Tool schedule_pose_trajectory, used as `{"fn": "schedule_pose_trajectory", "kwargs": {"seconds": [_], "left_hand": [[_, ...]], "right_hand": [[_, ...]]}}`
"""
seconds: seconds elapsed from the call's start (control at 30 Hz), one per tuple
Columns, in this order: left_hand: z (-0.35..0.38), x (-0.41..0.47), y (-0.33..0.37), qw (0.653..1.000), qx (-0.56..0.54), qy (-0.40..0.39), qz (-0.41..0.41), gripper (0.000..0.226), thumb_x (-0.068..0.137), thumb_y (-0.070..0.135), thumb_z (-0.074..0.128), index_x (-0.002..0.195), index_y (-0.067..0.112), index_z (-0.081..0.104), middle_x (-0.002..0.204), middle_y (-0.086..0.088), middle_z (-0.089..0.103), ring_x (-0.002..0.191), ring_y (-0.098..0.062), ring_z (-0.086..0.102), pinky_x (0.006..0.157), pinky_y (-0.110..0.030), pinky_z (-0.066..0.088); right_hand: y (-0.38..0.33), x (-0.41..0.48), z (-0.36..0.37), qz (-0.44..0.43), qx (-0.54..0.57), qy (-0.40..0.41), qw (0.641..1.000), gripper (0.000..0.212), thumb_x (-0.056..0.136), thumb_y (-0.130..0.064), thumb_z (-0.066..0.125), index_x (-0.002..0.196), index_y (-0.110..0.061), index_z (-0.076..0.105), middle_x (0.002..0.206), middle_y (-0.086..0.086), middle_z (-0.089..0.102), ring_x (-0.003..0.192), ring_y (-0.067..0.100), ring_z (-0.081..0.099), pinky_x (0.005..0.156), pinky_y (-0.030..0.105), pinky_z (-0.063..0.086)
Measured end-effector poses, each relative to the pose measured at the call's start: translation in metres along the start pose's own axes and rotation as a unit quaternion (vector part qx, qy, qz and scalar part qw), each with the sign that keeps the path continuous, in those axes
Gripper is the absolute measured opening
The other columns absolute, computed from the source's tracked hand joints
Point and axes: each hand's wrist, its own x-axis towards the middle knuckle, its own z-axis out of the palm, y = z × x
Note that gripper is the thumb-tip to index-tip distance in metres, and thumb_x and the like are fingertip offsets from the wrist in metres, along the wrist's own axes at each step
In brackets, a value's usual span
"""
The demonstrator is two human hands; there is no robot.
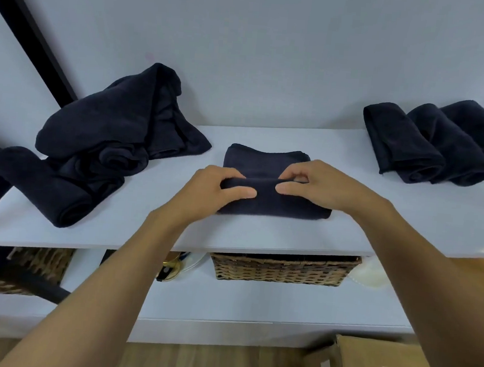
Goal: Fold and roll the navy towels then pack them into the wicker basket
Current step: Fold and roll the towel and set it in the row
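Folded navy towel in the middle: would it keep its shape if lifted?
Probably not: the folded navy towel looks soft, curling easily where the left hand and right hand pinch it. Let go, its started roll would likely unroll.

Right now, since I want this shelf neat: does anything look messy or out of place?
Only the heap of navy towels at the left of the shelf: crumpled and tangled. The three rolled towels at the right lie side by side, and the half-rolled towel in the middle sits square.
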Motion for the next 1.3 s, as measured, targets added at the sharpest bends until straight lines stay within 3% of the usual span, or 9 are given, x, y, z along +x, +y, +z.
{"fn": "schedule_pose_trajectory", "kwargs": {"seconds": [0.13,0.23,0.37,0.5,0.7,0.87,1.0,1.13,1.3], "left_hand": [[0.002,0.028,0.001,0.994,0.104,0.002,-0.017,0.049,0.098,0.046,0.049,0.060,0.015,0.049,0.059,0.003,0.048,0.057,-0.011,0.045,0.055,-0.022,0.031],[0.010,0.040,-0.004,0.986,0.159,0.053,-0.013,0.050,0.100,0.038,0.048,0.057,0.013,0.044,0.060,0.001,0.045,0.061,-0.017,0.044,0.056,-0.025,0.033],[0.017,0.028,-0.014,0.946,0.210,0.207,0.137,0.032,0.092,0.049,0.057,0.092,0.020,0.071,0.088,0.005,0.065,0.084,-0.015,0.053,0.077,-0.027,0.041],[0.026,0.009,-0.026,0.904,0.317,0.169,0.230,0.058,0.080,0.052,0.069,0.122,0.013,0.063,0.116,-0.005,0.063,0.105,-0.027,0.054,0.087,-0.038,0.040],[-0.003,0.029,0.006,0.984,0.160,-0.012,0.083,0.032,0.087,0.038,0.068,0.116,0.025,0.065,0.099,0.008,0.065,0.091,-0.014,0.056,0.077,-0.029,0.045],[-0.014,0.054,0.007,0.989,0.118,-0.086,0.006,0.027,0.093,0.039,0.060,0.099,0.014,0.068,0.087,-0.005,0.069,0.080,-0.021,0.062,0.071,-0.033,0.048],[-0.012,0.065,0.006,0.990,0.106,-0.087,-0.017,0.029,0.096,0.042,0.055,0.093,0.016,0.066,0.084,0.001,0.064,0.079,-0.017,0.058,0.069,-0.027,0.042],[-0.002,0.051,0.000,0.992,0.103,0.042,0.055,0.044,0.082,0.049,0.070,0.119,0.027,0.062,0.109,0.010,0.059,0.100,-0.007,0.054,0.088,-0.022,0.044],[0.004,0.052,-0.012,0.994,0.089,0.043,0.051,0.040,0.087,0.048,0.065,0.122,0.030,0.059,0.113,0.007,0.058,0.103,-0.011,0.054,0.090,-0.027,0.044]], "right_hand": [[0.000,0.002,0.014,-0.085,-0.163,0.157,0.970,0.018,0.091,-0.042,0.061,0.103,-0.030,0.067,0.099,-0.011,0.066,0.097,0.014,0.060,0.084,0.035,0.047],[0.004,-0.010,0.029,-0.174,-0.283,0.198,0.922,0.034,0.084,-0.049,0.067,0.111,-0.029,0.067,0.114,-0.007,0.065,0.104,0.019,0.057,0.089,0.040,0.041],[0.012,-0.010,0.031,-0.137,-0.297,0.170,0.929,0.045,0.084,-0.042,0.070,0.125,-0.028,0.057,0.127,-0.007,0.059,0.111,0.019,0.054,0.095,0.036,0.034],[0.005,0.002,0.012,-0.105,-0.149,0.125,0.975,0.034,0.085,-0.035,0.072,0.116,-0.029,0.061,0.112,-0.013,0.064,0.096,0.005,0.055,0.089,0.026,0.043],[0.004,0.018,-0.018,-0.015,0.053,-0.018,0.998,0.020,0.082,-0.029,0.076,0.100,-0.025,0.067,0.097,-0.009,0.073,0.085,0.003,0.068,0.080,0.025,0.053],[0.010,0.018,-0.004,-0.118,-0.162,0.122,0.972,0.029,0.088,-0.044,0.064,0.114,-0.032,0.062,0.105,-0.012,0.061,0.098,0.011,0.056,0.088,0.034,0.044],[0.010,0.013,0.011,-0.116,-0.286,0.129,0.942,0.052,0.082,-0.053,0.066,0.128,-0.034,0.050,0.120,-0.010,0.057,0.105,0.016,0.053,0.091,0.036,0.037],[0.009,0.022,-0.002,-0.080,-0.137,0.105,0.982,0.034,0.085,-0.042,0.069,0.116,-0.032,0.058,0.106,-0.012,0.065,0.095,0.013,0.060,0.085,0.031,0.045],[0.007,0.048,-0.023,-0.019,-0.084,0.023,0.996,0.023,0.090,-0.042,0.063,0.111,-0.035,0.064,0.105,-0.012,0.061,0.099,0.012,0.056,0.081,0.026,0.041]]}}
